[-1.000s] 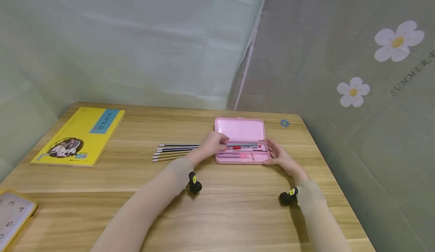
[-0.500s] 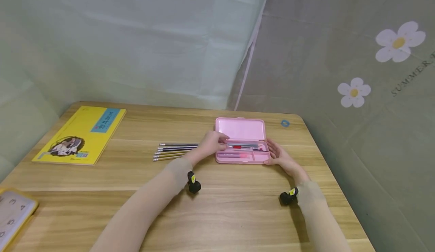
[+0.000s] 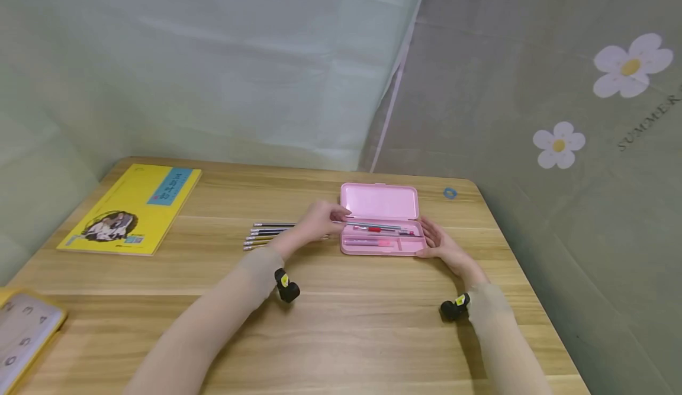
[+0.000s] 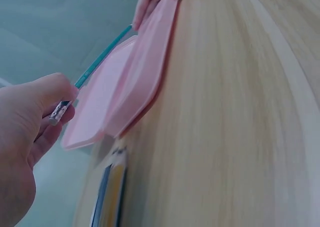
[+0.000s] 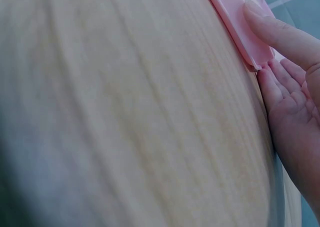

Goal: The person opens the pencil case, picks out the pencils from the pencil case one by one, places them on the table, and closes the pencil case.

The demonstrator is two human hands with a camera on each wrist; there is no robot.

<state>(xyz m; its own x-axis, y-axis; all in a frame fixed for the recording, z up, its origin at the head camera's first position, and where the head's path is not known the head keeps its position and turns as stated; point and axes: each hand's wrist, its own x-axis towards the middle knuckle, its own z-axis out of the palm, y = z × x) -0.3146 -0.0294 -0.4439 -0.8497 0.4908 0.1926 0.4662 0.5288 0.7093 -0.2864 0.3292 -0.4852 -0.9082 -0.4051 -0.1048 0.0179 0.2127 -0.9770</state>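
My left hand (image 3: 321, 220) pinches a teal pencil (image 4: 102, 56) near its silver end, between thumb and fingers. The pencil slants across the open pink pencil case (image 3: 379, 201), its far end over the long compartment. Inside that compartment lie a pen with a red grip (image 3: 375, 230) and other slim items. A pink-and-purple pen (image 3: 367, 242) lies in the front compartment. At the case's right end, my right hand (image 3: 444, 248) grips it, thumb on the front edge and fingers behind. Several pencils (image 3: 261, 234) lie side by side left of the case, partly hidden by my left hand.
A yellow book (image 3: 130, 211) lies at the back left of the wooden table (image 3: 346, 336). The corner of a yellow-framed board with numbers (image 3: 32, 336) shows at the front left. A small blue ring (image 3: 450, 193) sits behind the case on the right.
My left hand has shifted left, drawing the teal pencil leftward so it reaches past the case's left edge. My right hand stays at the case's right end.
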